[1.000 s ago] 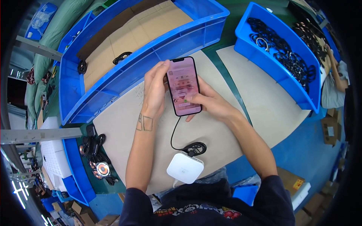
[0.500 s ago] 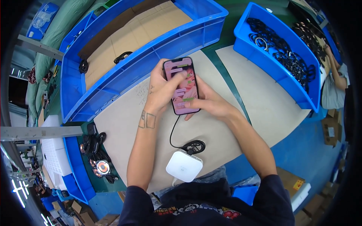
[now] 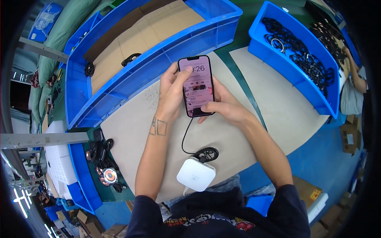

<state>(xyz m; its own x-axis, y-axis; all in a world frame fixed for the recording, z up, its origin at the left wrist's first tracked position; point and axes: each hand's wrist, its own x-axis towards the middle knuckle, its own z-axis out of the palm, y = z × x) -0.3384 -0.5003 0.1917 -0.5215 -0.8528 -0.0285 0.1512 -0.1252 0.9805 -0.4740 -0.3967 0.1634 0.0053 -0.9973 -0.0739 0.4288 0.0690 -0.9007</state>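
Observation:
A smartphone (image 3: 199, 89) with a lit pink screen is held upright between both of my hands, above the table. My left hand (image 3: 171, 89) grips its left edge, the thumb lying over the upper part of the screen. My right hand (image 3: 226, 105) closes round the lower right side, with its thumb at the bottom of the screen. From the phone's lower end a thin black cable (image 3: 183, 139) runs down to a coil beside a white square box (image 3: 196, 175), a small device with rounded corners, near my body.
A large blue bin (image 3: 158, 59) lined with cardboard stands at the far left. A second blue bin (image 3: 254, 41) at the right holds black cables. Dark cords and round parts (image 3: 108, 175) lie at the left. Another person's arm (image 3: 354, 71) shows at far right.
The phone's screen has switched from a chat-like page to a lock screen with a clock and music controls. Phone and hands have shifted slightly up and right, and the left thumb has moved higher.

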